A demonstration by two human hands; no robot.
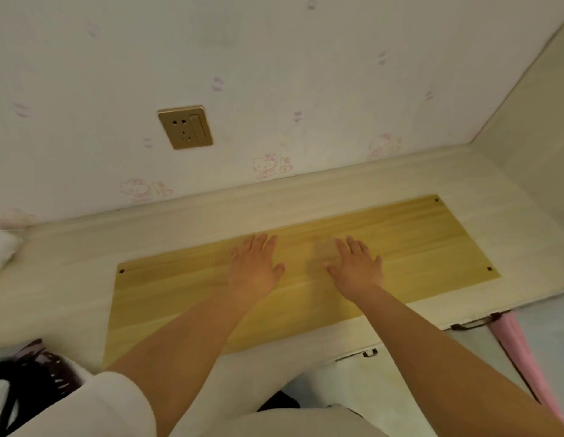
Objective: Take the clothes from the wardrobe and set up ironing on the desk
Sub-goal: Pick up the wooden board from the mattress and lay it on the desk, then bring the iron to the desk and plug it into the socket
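While flat on desk [69,279], both hands [254,266] press wooden board [425,234]

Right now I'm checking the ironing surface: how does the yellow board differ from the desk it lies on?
The yellow board is a warm yellow wood tone; the desk is pale cream. The board is the smaller, covering only part of the desk. The board has dark holes near its corners; the desk shows none. Both are flat, with wood grain. Left hand and right hand lie flat on the board.
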